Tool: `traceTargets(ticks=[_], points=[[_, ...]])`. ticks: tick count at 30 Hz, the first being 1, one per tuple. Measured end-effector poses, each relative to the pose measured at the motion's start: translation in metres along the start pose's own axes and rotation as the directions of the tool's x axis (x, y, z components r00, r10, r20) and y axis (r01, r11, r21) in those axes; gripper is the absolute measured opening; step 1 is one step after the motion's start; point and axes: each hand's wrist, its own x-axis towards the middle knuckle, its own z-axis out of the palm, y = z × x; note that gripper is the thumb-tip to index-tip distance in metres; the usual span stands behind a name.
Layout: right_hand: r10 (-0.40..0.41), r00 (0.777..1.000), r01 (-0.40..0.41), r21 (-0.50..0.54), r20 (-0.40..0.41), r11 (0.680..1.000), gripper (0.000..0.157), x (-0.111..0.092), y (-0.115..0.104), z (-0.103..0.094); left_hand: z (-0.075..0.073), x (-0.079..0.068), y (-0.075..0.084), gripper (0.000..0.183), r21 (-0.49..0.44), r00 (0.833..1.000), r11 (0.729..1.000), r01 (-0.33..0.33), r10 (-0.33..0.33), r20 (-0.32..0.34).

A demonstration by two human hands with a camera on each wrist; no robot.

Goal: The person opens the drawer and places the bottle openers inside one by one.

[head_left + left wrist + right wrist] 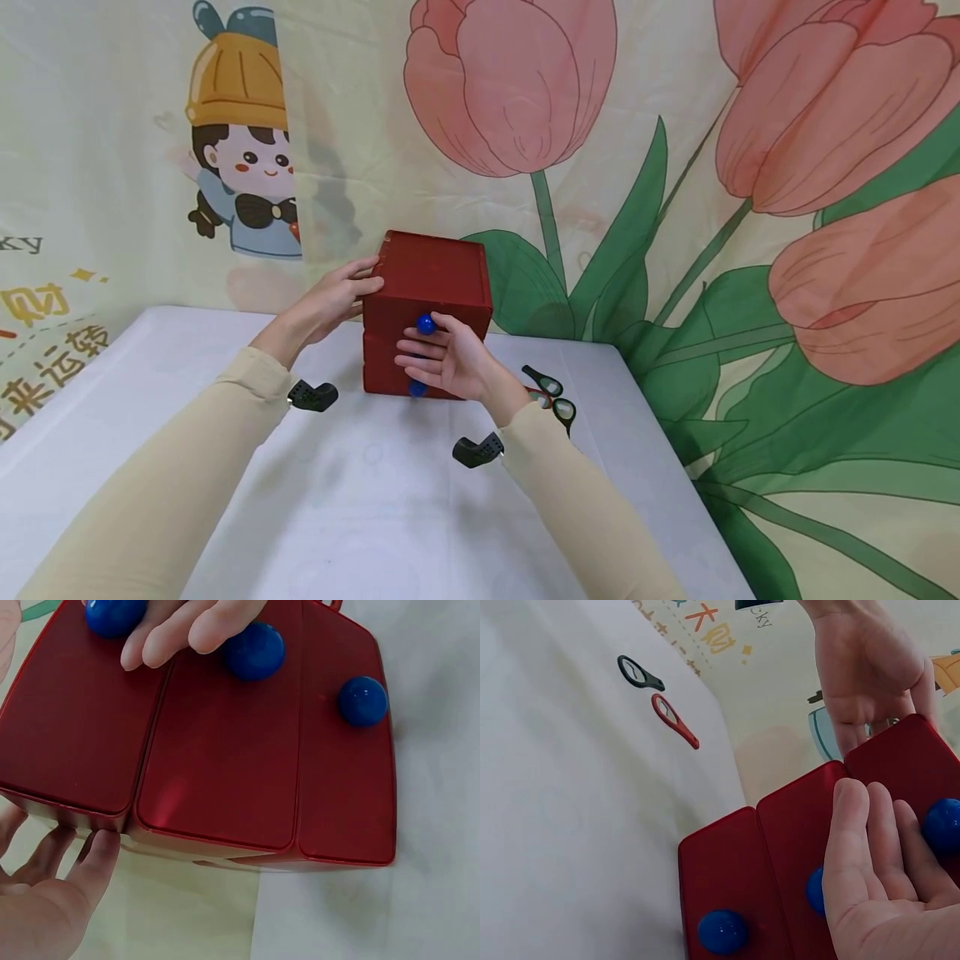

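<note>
The left hand point(324, 307) lies against the left side of the red box point(435, 271), fingers extended, touching rather than wrapped round it. Before the front, the right hand point(463, 360) holds its fingers nearly straight and parted, thumb beside the top knob point(425, 324) (whether it pinches that knob, I cannot tell). Both sleeves point(180, 467) are plain beige cloth. The box stands upright on a smooth white table point(360, 508), its top flat with a raised rim. Its three smooth, round-cornered drawer fronts point(217, 772) sit stacked, each bearing a glossy blue ball.
</note>
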Motion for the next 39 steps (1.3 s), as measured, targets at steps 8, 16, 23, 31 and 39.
traceTargets(ticks=[8,16,23,31,39], points=[[-0.005,1.000,0.006,0.033,-0.020,0.999,0.054,0.0046,0.0033,0.0007,-0.0027,-0.0018,-0.0047,0.075,-0.021,1.000,1.000,-0.001,0.001,0.001],[-0.022,0.999,0.022,0.002,-0.044,1.000,0.053,0.0037,0.0026,-0.0004,-0.0048,-0.0017,-0.0046,0.076,-0.018,1.000,1.000,-0.006,0.007,0.015],[-0.036,0.998,0.035,-0.028,-0.060,0.999,0.054,0.0027,0.0015,-0.0005,-0.0050,-0.0039,-0.0033,0.076,-0.028,1.000,1.000,-0.006,0.007,0.019],[-0.052,0.995,0.047,-0.062,-0.087,0.997,0.054,0.0009,0.0020,-0.0037,-0.0028,-0.0025,-0.0043,0.076,-0.034,1.000,0.999,-0.004,0.005,0.025],[-0.057,0.995,0.050,-0.078,-0.085,0.996,0.054,-0.0022,0.0020,-0.0060,-0.0027,-0.0009,-0.0016,0.075,-0.034,0.999,0.999,-0.005,0.006,0.033]])
